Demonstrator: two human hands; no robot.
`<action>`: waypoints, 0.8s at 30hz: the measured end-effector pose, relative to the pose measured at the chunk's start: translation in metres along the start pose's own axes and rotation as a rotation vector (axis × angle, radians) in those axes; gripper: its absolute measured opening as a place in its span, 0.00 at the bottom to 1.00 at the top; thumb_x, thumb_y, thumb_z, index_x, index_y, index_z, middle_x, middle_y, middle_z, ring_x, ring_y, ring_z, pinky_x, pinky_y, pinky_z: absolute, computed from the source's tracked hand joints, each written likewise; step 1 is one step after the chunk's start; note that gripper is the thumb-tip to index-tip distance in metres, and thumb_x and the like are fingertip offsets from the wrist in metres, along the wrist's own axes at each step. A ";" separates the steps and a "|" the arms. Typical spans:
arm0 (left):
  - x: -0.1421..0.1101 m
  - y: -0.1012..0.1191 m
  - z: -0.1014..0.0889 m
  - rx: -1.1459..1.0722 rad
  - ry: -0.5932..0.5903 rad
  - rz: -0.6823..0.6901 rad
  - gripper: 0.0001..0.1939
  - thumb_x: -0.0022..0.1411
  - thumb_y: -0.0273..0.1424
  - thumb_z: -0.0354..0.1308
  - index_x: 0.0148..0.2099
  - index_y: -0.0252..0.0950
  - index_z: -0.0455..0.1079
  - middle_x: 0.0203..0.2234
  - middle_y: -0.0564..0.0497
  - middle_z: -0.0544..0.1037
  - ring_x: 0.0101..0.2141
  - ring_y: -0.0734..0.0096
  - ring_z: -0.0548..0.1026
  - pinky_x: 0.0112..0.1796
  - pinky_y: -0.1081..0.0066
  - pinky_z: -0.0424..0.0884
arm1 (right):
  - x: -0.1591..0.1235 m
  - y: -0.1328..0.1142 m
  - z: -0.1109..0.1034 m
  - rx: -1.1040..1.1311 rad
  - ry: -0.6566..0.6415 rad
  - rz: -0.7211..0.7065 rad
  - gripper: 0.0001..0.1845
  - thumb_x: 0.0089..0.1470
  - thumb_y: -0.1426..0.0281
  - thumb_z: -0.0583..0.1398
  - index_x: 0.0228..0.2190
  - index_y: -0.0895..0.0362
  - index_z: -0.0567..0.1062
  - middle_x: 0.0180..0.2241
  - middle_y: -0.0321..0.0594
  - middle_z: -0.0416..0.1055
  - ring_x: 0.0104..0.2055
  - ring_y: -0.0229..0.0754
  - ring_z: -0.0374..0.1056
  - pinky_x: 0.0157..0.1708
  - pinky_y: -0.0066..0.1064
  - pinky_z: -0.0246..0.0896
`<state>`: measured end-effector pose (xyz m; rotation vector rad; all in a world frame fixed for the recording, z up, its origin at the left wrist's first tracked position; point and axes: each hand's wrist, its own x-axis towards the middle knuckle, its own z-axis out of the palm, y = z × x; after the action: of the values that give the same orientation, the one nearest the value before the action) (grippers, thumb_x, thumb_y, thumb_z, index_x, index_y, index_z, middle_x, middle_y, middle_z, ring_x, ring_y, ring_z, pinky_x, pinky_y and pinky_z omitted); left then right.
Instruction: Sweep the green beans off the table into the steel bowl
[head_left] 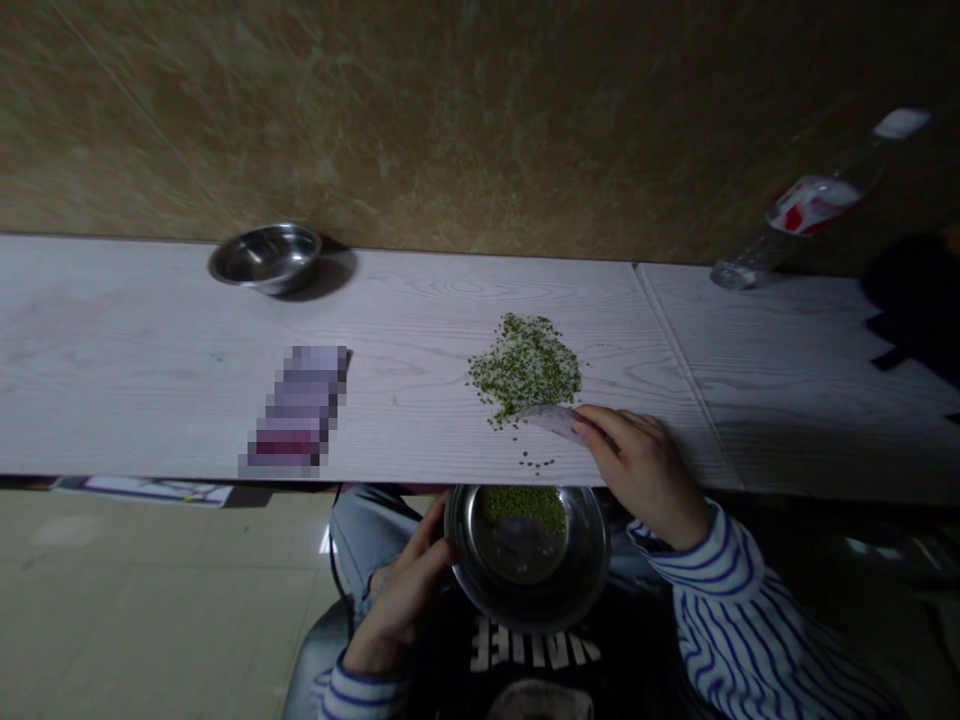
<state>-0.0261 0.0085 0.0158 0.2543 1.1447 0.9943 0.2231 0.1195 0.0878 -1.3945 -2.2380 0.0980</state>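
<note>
My left hand (412, 575) grips the rim of a steel bowl (589, 585) below the table's front edge, over my lap. Small green beans (525, 505) lie along the far side of that bowl's bottom. Between the fingers of my right hand (637, 455) is a thin, pale, card-like piece (551, 420), its far edge touching the near side of a spread of green beans mixed with white grains (529, 365) on the table. A few loose beans lie between this spread and the table edge.
Another steel bowl (266, 260) stands at the back left by the wall. A blurred-out phone-like object (300, 410) lies at left. At the back right stands a clear plastic bottle (814, 205), with a dark item (915, 300) beside it. The pale wooden table (112, 370) has a seam at right.
</note>
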 end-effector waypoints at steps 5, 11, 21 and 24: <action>-0.001 0.001 0.000 0.014 0.026 -0.037 0.38 0.47 0.26 0.62 0.62 0.41 0.65 0.48 0.49 0.80 0.48 0.58 0.74 0.47 0.65 0.67 | 0.001 -0.001 -0.002 0.003 0.010 0.009 0.12 0.63 0.69 0.55 0.43 0.56 0.76 0.38 0.45 0.80 0.37 0.46 0.76 0.38 0.38 0.64; -0.001 0.002 0.001 0.035 0.007 -0.036 0.35 0.47 0.25 0.61 0.61 0.42 0.67 0.39 0.51 0.81 0.39 0.61 0.76 0.43 0.65 0.68 | 0.003 -0.005 -0.001 0.020 -0.021 -0.022 0.11 0.63 0.69 0.55 0.43 0.55 0.76 0.39 0.44 0.80 0.38 0.46 0.76 0.39 0.38 0.63; -0.001 0.000 0.000 0.030 0.016 -0.033 0.37 0.47 0.26 0.61 0.62 0.41 0.65 0.46 0.49 0.80 0.45 0.58 0.74 0.44 0.65 0.67 | 0.003 -0.006 -0.001 0.032 -0.019 -0.028 0.11 0.63 0.70 0.55 0.43 0.55 0.76 0.39 0.43 0.80 0.39 0.46 0.75 0.39 0.38 0.64; -0.003 0.001 0.000 0.029 0.006 -0.031 0.37 0.47 0.26 0.61 0.62 0.42 0.66 0.46 0.49 0.80 0.45 0.58 0.74 0.45 0.65 0.67 | 0.003 -0.008 -0.001 0.042 -0.038 -0.048 0.11 0.63 0.70 0.56 0.43 0.56 0.76 0.39 0.43 0.80 0.39 0.45 0.75 0.39 0.38 0.63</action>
<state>-0.0267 0.0072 0.0185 0.2556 1.1663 0.9523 0.2159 0.1180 0.0925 -1.3262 -2.2861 0.1555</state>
